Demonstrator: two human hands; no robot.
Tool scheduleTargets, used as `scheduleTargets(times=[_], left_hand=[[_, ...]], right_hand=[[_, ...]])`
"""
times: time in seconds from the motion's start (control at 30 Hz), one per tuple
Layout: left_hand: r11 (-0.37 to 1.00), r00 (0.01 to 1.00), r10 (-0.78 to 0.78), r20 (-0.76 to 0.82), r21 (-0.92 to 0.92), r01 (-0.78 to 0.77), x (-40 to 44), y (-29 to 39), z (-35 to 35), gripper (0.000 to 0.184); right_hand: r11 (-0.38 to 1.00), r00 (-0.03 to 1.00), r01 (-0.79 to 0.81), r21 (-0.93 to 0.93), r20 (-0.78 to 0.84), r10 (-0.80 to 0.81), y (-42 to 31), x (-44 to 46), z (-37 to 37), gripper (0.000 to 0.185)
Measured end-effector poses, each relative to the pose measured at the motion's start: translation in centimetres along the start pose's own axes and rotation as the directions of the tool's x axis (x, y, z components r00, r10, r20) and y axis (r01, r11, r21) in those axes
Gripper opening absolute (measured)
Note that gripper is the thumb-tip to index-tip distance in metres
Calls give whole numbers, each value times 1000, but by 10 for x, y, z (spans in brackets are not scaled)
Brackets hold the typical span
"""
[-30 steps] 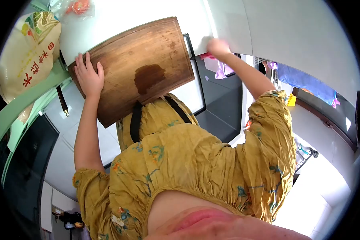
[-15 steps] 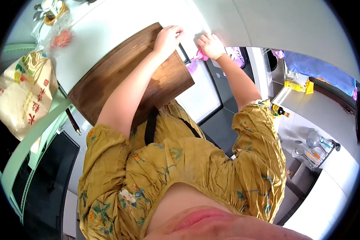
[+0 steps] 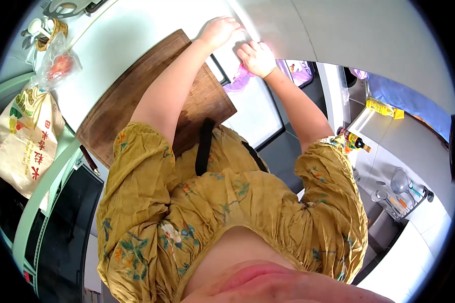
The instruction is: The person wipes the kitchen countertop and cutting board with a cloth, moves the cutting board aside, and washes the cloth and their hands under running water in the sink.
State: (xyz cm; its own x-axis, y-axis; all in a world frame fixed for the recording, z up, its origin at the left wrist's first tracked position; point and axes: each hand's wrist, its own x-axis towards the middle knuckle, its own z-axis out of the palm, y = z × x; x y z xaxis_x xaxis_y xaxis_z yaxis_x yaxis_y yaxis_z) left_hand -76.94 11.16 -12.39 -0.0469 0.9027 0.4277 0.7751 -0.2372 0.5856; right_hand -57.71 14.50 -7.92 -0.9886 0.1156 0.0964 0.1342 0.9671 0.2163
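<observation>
A pink-purple soft, crumpled item [image 3: 240, 80], perhaps a plastic bag, hangs below my right hand [image 3: 258, 59]. That hand's fingers are curled over its upper end. My left hand [image 3: 220, 33] is just to the left and farther up, beyond the top corner of the cutting board. Its fingers are bent together and point toward the right hand; whatever may be between them is too small or hidden to make out. The brown wooden cutting board [image 3: 136, 96] lies on the white counter under my left forearm.
At left are a rice sack [image 3: 25, 141], a clear bag with something red [image 3: 60, 66] and a utensil basket [image 3: 55, 33] on the counter. A sauce bottle [image 3: 357, 143] and a utensil rack [image 3: 397, 202] stand at right. A grey panel [image 3: 349, 30] rises beyond my hands.
My left hand has moved off the cutting board's corner, up and slightly right, closer to the right hand. The pink-purple item hangs differently below my right hand. The camera view has shifted slightly.
</observation>
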Motion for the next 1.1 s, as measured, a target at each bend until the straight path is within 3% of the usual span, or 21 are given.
scheduleTargets(times=[0.1, 0.2, 0.3, 0.5, 0.6, 0.7, 0.8, 1.1], left_hand=[[1000, 997, 22, -68, 2, -22, 0, -5, 2, 21], [995, 995, -101, -12, -28, 101, 1, -6, 3, 21], [998, 996, -63, 65, -3, 63, 4, -2, -5, 21], [999, 1000, 1, 20, 37, -2, 0, -12, 8, 22], [991, 991, -129, 22, 35, 128, 3, -3, 1, 23], [993, 989, -116, 91, 46, 112, 6, -3, -5, 23], [998, 996, -57, 65, 5, 56, 6, -4, -8, 23], [985, 985, -169, 33, 46, 168, 6, -1, -5, 25]], right_hand=[[1000, 1000, -11, 8, 11, 11, 0, 0, -1, 13], [1000, 999, -12, 16, 34, 11, 0, 1, -2, 14], [1000, 999, -13, 16, 39, 13, 0, 2, -3, 14], [1000, 998, -22, 16, 53, 22, 0, 1, -3, 15], [1000, 998, -25, 10, 58, 24, -1, 1, -3, 15], [1000, 998, -24, 3, 65, 24, -1, 2, -5, 15], [1000, 998, -23, 0, 59, 23, -1, 2, -6, 15], [999, 997, -32, 4, 67, 31, -2, 2, -5, 16]])
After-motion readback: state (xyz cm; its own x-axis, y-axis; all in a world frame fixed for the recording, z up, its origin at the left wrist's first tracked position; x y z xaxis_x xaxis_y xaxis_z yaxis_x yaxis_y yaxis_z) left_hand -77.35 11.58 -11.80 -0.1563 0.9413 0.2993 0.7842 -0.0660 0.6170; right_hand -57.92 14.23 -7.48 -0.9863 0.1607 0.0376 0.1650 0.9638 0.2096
